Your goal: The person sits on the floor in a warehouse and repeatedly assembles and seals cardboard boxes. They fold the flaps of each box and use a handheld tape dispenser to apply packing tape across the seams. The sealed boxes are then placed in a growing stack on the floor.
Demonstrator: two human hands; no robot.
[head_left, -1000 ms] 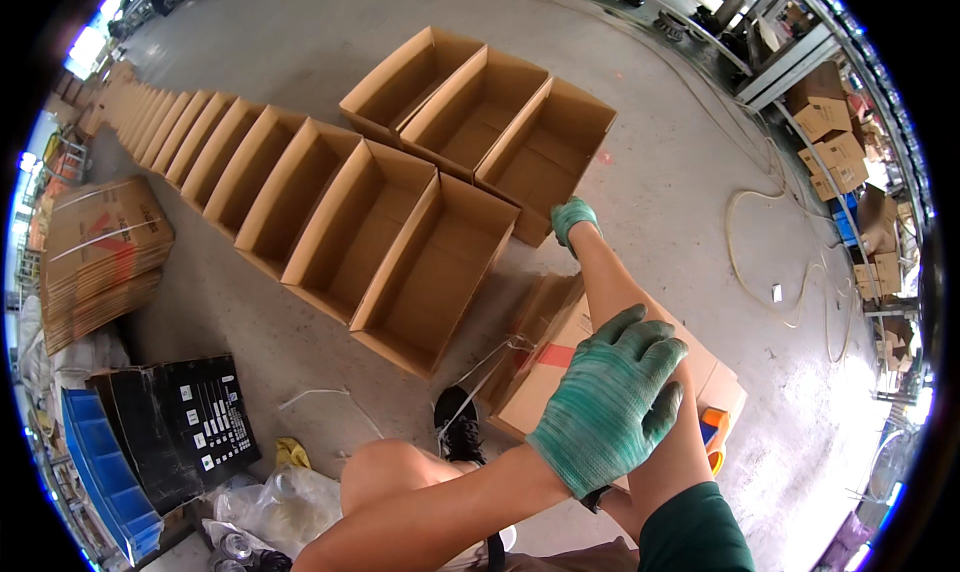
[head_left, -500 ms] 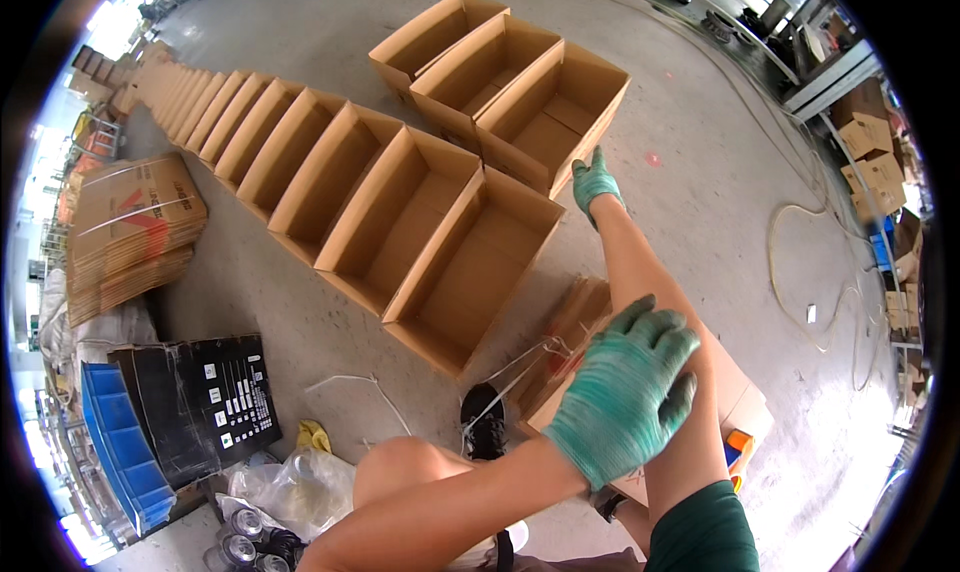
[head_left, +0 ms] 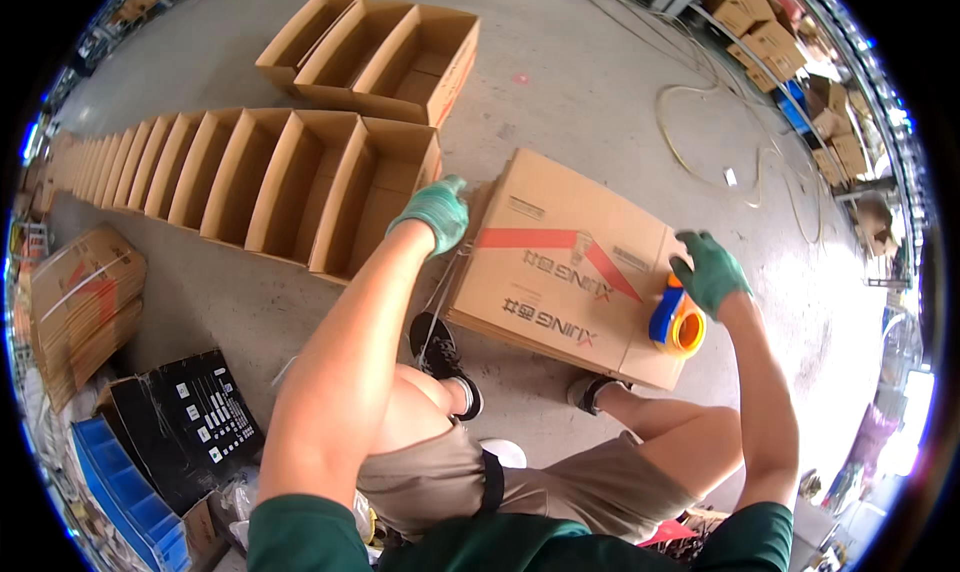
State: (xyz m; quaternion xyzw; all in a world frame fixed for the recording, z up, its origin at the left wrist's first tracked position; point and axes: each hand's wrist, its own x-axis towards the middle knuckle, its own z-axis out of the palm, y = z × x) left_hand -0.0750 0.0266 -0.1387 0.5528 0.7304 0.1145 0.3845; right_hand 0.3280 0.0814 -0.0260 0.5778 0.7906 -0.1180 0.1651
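In front of me lies a stack of flat, folded cardboard cartons (head_left: 545, 297) with red stripes printed on top. A blue and orange tape dispenser (head_left: 660, 317) rests on the stack's right side. My right hand (head_left: 715, 274), in a green glove, is just above the dispenser with its fingers apart, near the stack's right edge. My left hand (head_left: 434, 215), gloved the same way, is between the stack and the nearest open carton (head_left: 375, 194). Its fingers are loosely bent, and nothing shows in them. Whether it touches that carton I cannot tell.
A long row of open cartons (head_left: 220, 177) runs off to the far left, with a shorter group (head_left: 390, 57) behind it. More tied flat cartons (head_left: 90, 302), a black box (head_left: 190, 427) and a blue bin (head_left: 125, 492) are at left. A hose (head_left: 665, 142) curls across the floor at right.
My view has swung right. My right hand has come back from the open cartons to the tape dispenser. My left hand has moved from across my right arm to the left of the flat stack.
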